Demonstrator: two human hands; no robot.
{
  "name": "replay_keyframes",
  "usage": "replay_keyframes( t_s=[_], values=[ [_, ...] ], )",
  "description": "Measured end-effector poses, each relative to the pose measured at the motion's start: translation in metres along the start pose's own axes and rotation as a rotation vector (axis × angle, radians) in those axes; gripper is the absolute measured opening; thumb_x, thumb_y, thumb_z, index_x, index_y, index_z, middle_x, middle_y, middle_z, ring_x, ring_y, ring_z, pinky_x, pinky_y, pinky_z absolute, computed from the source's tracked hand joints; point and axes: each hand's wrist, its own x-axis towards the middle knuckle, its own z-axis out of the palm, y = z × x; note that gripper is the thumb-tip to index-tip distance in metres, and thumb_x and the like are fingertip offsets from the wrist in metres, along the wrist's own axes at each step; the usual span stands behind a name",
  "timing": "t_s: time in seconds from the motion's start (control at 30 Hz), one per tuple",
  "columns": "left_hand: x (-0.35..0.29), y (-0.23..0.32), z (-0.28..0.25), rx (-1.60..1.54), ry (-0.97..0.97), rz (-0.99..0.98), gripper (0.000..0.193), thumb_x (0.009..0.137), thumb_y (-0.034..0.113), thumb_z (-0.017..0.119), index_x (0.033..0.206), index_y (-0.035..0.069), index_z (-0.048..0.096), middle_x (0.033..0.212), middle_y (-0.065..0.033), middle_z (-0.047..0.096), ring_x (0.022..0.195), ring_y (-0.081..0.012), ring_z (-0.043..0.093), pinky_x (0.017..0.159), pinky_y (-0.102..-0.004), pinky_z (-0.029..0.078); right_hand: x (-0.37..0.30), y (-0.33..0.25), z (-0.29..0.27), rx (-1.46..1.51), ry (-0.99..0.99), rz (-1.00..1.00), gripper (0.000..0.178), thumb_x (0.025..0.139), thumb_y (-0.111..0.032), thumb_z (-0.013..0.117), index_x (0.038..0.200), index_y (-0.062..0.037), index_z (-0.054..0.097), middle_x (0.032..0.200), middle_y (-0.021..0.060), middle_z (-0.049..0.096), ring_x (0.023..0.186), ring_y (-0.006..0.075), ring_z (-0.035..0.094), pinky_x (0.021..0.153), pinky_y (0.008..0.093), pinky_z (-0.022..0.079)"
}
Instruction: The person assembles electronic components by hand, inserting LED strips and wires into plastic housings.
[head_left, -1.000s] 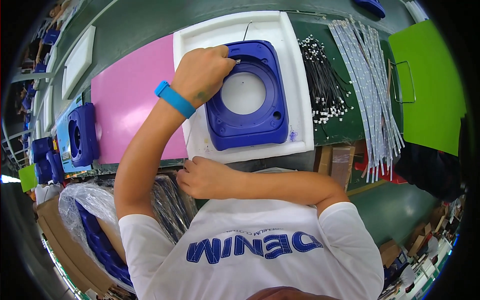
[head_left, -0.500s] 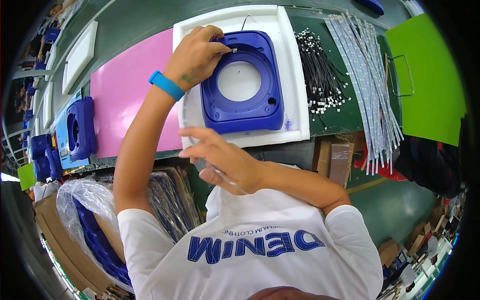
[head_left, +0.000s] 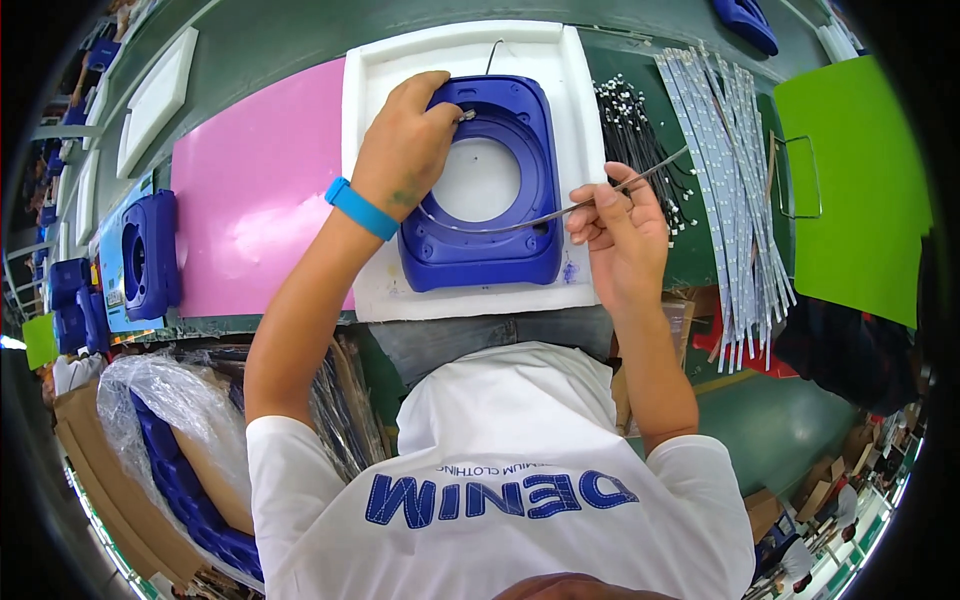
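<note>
A blue square plastic housing [head_left: 480,268] with a round central opening lies in a white foam tray [head_left: 578,130]. My left hand [head_left: 408,140] rests at the housing's upper left corner, its thumb and fingers pinched on one end of a thin flexible LED strip by a small whitish connector [head_left: 466,116]. The LED strip [head_left: 520,226] curves along the lower side of the ring, seen nearly edge-on. To the right of the housing my right hand [head_left: 628,235] pinches the strip, whose free end sticks out up and to the right.
Right of the tray lie black cables [head_left: 640,140] with white connectors and a bundle of LED strips [head_left: 735,200]. A green board [head_left: 850,180] stands beyond them. To the left are a pink sheet [head_left: 260,190] and another blue housing [head_left: 150,255]. Plastic-wrapped parts [head_left: 190,430] stand below.
My right hand has moved from in front of my chest to the right of the housing, drawing the strip across the ring. My left hand stays at the upper left corner.
</note>
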Motion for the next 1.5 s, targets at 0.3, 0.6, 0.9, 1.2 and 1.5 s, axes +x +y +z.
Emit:
replay_keyframes(
  t_s=[0.3, 0.6, 0.9, 1.2, 1.5],
  values=[
    [0.003, 0.004, 0.001, -0.048, -0.002, -0.079, 0.013, 0.085, -0.002, 0.075, 0.097, 0.001, 0.074, 0.135, -0.0185, 0.066, 0.123, -0.0385, 0.063, 0.102, -0.0437, 0.054, 0.005, 0.000, 0.014, -0.114, -0.085, 0.084, 0.041, 0.107, -0.010, 0.065, 0.138, 0.0042, 0.044, 0.101, 0.0225, 0.075, 0.076, 0.0229, 0.075, 0.064, 0.0308, 0.060],
    [0.010, 0.003, -0.001, 0.039, -0.015, 0.063, 0.017, 0.075, -0.004, 0.072, 0.092, -0.001, 0.069, 0.128, -0.0202, 0.066, 0.122, -0.0395, 0.062, 0.103, -0.0469, 0.054, 0.019, -0.004, 0.025, -0.181, -0.165, 0.152, 0.045, 0.107, -0.009, 0.064, 0.144, 0.0053, 0.042, 0.100, 0.0183, 0.074, 0.076, 0.0197, 0.073, 0.065, 0.0285, 0.059],
    [0.006, -0.007, -0.004, -0.210, 0.003, -0.046, 0.021, 0.087, 0.007, 0.077, 0.107, 0.000, 0.074, 0.128, -0.0182, 0.069, 0.116, -0.0370, 0.066, 0.103, -0.0432, 0.055, 0.025, -0.010, 0.029, -0.317, -0.210, 0.218, 0.059, 0.106, -0.008, 0.065, 0.156, 0.0066, 0.038, 0.103, 0.0146, 0.073, 0.076, 0.0145, 0.070, 0.065, 0.0258, 0.056],
    [0.016, -0.010, 0.002, -0.272, -0.112, -0.242, 0.046, 0.091, 0.015, 0.081, 0.136, 0.006, 0.070, 0.129, -0.0178, 0.070, 0.120, -0.0367, 0.066, 0.103, -0.0418, 0.054, 0.040, -0.020, 0.034, -0.904, -0.322, 0.086, 0.060, 0.099, -0.009, 0.072, 0.149, 0.0129, 0.049, 0.089, 0.0074, 0.070, 0.075, 0.0089, 0.060, 0.072, 0.0254, 0.051],
    [-0.055, 0.032, -0.052, -0.560, -0.326, -0.113, 0.020, 0.078, 0.014, 0.090, 0.092, 0.005, 0.079, 0.098, -0.0095, 0.068, 0.099, -0.0307, 0.065, 0.089, -0.0423, 0.051, 0.038, -0.027, 0.045, -1.286, -0.425, -0.142, 0.047, 0.094, -0.002, 0.071, 0.141, 0.0024, 0.062, 0.101, 0.0079, 0.062, 0.084, 0.0178, 0.062, 0.075, 0.0292, 0.050]
  ],
)
